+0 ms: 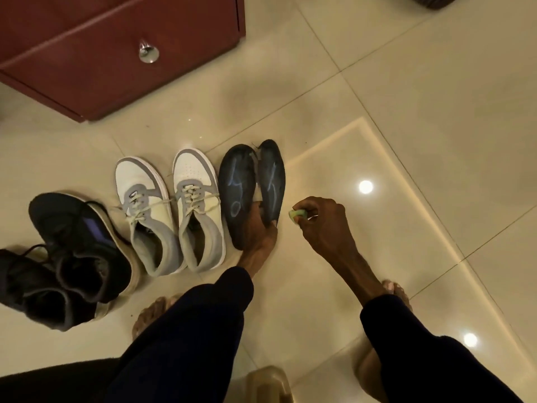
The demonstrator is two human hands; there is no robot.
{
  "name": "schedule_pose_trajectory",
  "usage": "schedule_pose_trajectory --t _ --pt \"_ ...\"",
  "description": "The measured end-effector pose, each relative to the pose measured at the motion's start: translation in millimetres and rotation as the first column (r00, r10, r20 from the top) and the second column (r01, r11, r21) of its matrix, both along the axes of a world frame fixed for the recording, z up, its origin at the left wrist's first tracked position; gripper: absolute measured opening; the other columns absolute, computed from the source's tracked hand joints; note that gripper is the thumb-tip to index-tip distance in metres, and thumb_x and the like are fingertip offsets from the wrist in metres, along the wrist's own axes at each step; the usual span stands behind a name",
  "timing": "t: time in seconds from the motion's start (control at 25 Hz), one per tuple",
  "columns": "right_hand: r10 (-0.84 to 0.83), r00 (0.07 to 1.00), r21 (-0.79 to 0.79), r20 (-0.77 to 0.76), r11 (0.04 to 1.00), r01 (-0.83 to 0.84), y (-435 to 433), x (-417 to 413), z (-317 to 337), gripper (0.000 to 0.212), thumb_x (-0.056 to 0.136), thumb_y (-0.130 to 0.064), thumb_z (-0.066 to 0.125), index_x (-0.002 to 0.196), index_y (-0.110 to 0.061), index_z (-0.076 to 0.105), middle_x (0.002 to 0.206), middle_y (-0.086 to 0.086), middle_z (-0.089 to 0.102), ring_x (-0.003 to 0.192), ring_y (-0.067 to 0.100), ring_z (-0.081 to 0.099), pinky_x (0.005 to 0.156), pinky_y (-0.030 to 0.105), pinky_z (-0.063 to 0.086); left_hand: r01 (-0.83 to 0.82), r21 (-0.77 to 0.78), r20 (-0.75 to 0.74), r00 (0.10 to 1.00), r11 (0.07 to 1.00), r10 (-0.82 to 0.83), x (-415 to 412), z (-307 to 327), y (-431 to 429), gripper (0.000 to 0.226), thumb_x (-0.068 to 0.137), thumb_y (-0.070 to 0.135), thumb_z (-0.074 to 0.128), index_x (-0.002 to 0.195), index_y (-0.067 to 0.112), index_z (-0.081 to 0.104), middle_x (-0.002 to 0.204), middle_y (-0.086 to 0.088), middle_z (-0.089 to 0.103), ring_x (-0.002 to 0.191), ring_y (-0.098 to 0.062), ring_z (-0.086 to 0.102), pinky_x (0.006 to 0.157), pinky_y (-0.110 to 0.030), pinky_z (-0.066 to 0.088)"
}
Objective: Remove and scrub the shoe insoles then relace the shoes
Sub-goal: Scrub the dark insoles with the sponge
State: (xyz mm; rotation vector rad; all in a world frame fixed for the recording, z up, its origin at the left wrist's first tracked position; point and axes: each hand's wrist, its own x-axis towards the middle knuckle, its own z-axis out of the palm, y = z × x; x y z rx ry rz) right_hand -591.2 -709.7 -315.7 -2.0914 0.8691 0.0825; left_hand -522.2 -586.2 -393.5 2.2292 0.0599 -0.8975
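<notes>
Insoles (237,181): two dark ones, side by side and touching along their inner edges, are out of the shoes and sit just right of the white shoes (146,199). Their toes point away from the person. The left hand (257,225) grips them at the heel ends, with fingers curled in between the pair. Whether the toes rest on the floor (406,117) or hang just above it cannot be told. The right hand (322,221) is closed round a small green scrubber (296,214), pinched at the fingertips and held just beside the right insole but not touching it.

The step in hand looks like the scrubbing, at or near its start; pale marks show on both insoles. The white shoes are laced, so relacing probably comes later. The next move likely calls for bringing the scrubber onto an insole and rubbing along it while the left hand keeps the heels steady. Separating the pair would give each a firmer backing.

The floor to the right and ahead of the insoles is bare tile, giving open room for the right arm to sweep. The white shoes crowd the left side, with black shoes (75,228) beyond them. A red cabinet (101,59) stands well apart at the far left.
</notes>
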Motion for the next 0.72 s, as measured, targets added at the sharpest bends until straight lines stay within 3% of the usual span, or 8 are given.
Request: schedule_pose_trajectory --t 0.12,0.2,0.32,0.36,0.44,0.52,0.6,0.72 --pt "-0.017 0.998 -0.044 0.059 0.999 0.019 -4.8 7.6 35.7 0.013 0.086 -0.012 0.08 0.097 -0.01 0.075 0.092 -0.003 0.072 0.077 -0.005 0.061 0.065 0.001 0.046 -0.078 -0.155 -0.232 0.972 0.985 0.041 18.3 39.5 -0.1 0.049 0.094 0.005 0.066 0.14 0.021 0.056 0.116 -0.004 0.066 0.094 -0.012 0.062 0.074 -0.018 0.05" --pt "-0.008 0.995 -0.081 0.095 0.997 0.016 -4.4 10.9 72.5 0.015 0.086 -0.016 0.08 0.099 -0.01 0.075 0.092 -0.003 0.071 0.076 -0.007 0.061 0.065 0.001 0.045 -0.09 -0.234 -0.316 0.949 0.968 0.012 27.1 85.3 0.8 0.047 0.092 -0.003 0.065 0.135 0.016 0.06 0.111 -0.001 0.065 0.09 -0.009 0.059 0.066 -0.014 0.045" --pt "-0.016 0.991 -0.116 0.136 0.993 0.032 3.9 7.5 141.3 0.014 0.087 -0.018 0.079 0.098 -0.012 0.073 0.09 -0.005 0.069 0.075 -0.006 0.063 0.063 0.002 0.045 -0.269 -0.412 -0.543 0.84 0.871 0.003 28.5 170.4 3.8 0.043 0.09 -0.018 0.055 0.12 0.013 0.061 0.103 -0.008 0.074 0.099 -0.034 0.072 0.081 -0.04 0.059" --pt "-0.008 0.99 -0.143 0.139 0.989 0.028 7.9 5.7 162.3 0.013 0.088 -0.017 0.079 0.098 -0.013 0.073 0.091 -0.004 0.069 0.076 -0.003 0.064 0.064 0.002 0.046 -0.34 -0.451 -0.609 0.793 0.825 -0.006 26.8 195.8 4.7 0.047 0.089 -0.022 0.051 0.12 0.012 0.061 0.1 -0.012 0.077 0.093 -0.037 0.075 0.08 -0.047 0.061" --pt "0.042 0.986 -0.235 0.162 0.972 -0.002 17.5 -0.5 205.9 0.012 0.088 -0.013 0.079 0.099 -0.013 0.075 0.097 0.001 0.071 0.082 0.007 0.066 0.074 0.011 0.052 -0.421 -0.492 -0.664 0.748 0.762 -0.015 22.5 250.7 9.4 0.047 0.089 -0.023 0.043 0.117 0.009 0.063 0.094 -0.013 0.076 0.074 -0.029 0.077 0.067 -0.045 0.063" --pt "0.121 0.972 -0.337 0.203 0.94 -0.047 30.5 -12.3 249.6 0.012 0.089 -0.011 0.076 0.101 -0.011 0.075 0.101 0.006 0.069 0.089 0.017 0.066 0.08 0.026 0.056 -0.455 -0.532 -0.661 0.75 0.714 -0.014 12.2 304.9 20.0 0.035 0.092 -0.012 0.039 0.1 0.006 0.067 0.084 -0.012 0.073 0.062 -0.024 0.073 0.06 -0.042 0.062" --pt "0.167 0.943 -0.4 0.289 0.916 -0.039 45.0 -28.0 287.8 0.012 0.091 -0.012 0.075 0.103 -0.01 0.074 0.103 0.006 0.066 0.091 0.019 0.064 0.08 0.029 0.057 -0.441 -0.576 -0.633 0.773 0.688 -0.033 -0.1 348.5 33.4 0.033 0.103 0.016 0.043 0.091 0.011 0.073 0.088 -0.013 0.074 0.069 -0.025 0.073 0.069 -0.045 0.06" --pt "0.241 0.88 -0.465 0.41 0.885 -0.025 78.3 -53.0 332.7 0.014 0.092 -0.011 0.073 0.106 -0.008 0.074 0.103 0.007 0.066 0.09 0.019 0.062 0.079 0.032 0.057 -0.328 -0.622 -0.506 0.861 0.711 -0.045 -13.7 387.5 58.4 0.057 0.101 0.064 0.041 0.112 0.017 0.072 0.112 -0.014 0.076 0.098 -0.028 0.073 0.09 -0.046 0.057"
